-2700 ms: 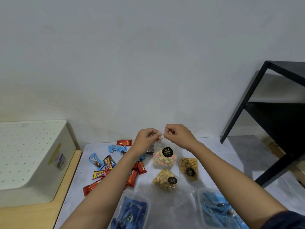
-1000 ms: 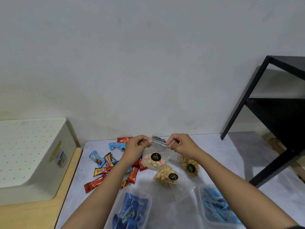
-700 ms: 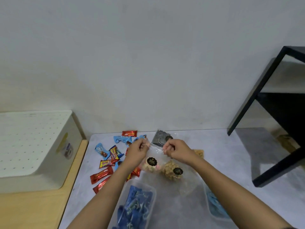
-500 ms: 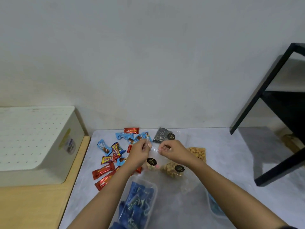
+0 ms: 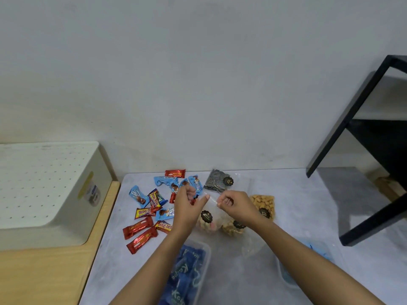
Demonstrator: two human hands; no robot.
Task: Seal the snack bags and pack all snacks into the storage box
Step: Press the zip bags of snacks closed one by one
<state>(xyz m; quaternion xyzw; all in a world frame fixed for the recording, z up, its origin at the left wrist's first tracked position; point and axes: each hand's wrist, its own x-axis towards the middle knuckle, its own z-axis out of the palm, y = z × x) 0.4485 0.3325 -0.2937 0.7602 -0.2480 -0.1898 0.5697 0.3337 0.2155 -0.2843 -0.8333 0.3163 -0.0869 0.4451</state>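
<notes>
Your left grip [image 5: 189, 202] and right grip [image 5: 235, 205] each pinch one end of the top strip of the clear plastic zip bag of pastel snacks with a round black sticker [image 5: 206, 216]; whether that strip is sealed is too fine to make out. The bag hangs low over the grey marbled worktop [image 5: 308, 205]. A clear bag of brown nuts [image 5: 230, 228] sits half behind your right wrist; a tan-filled bag [image 5: 263, 204] lies beyond it; a dark patterned pouch [image 5: 217, 182] lies farther back. Red, blue and yellow wrapped bars [image 5: 141, 227] scatter to the left. A clear plastic tub of blue packets [image 5: 207, 258] is crossed by your left forearm and cut off below; a second clear tub [image 5: 280, 274] is mostly hidden under your right forearm. A white perforated box [image 5: 44, 183] rests on a wooden top [image 5: 55, 271]; a black metal shelf frame [image 5: 363, 133] stands right, against a plain pale wall [image 5: 198, 84].
</notes>
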